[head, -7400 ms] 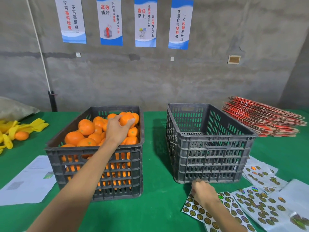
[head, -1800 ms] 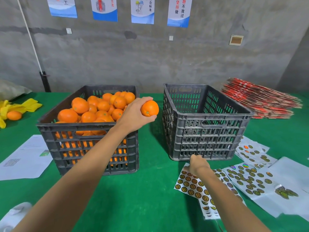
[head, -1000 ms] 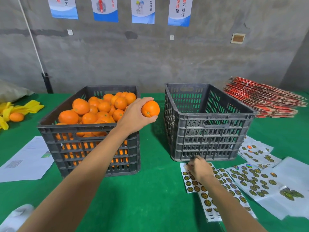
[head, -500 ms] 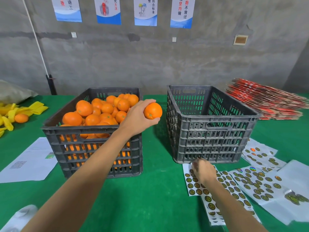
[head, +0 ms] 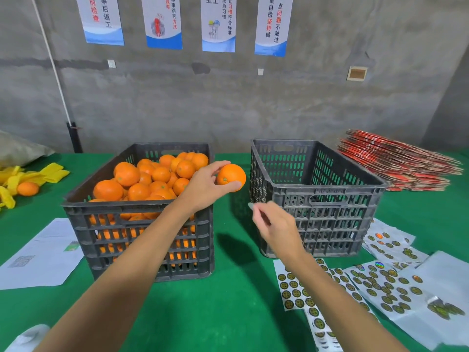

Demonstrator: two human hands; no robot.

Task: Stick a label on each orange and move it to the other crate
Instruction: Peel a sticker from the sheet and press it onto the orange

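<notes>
With the left hand (head: 203,189) gripping the orange (head: 231,177) and the right hand (head: 276,224) pinching a label (head: 250,205) just below it, we press flat — firmly.

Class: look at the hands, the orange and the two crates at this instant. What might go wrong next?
1. The left hand holds the orange by the fingertips over the gap between the crates; pressing could knock it loose.
2. The label pinched by the right hand is small; it might fold or stick to a finger.
</notes>
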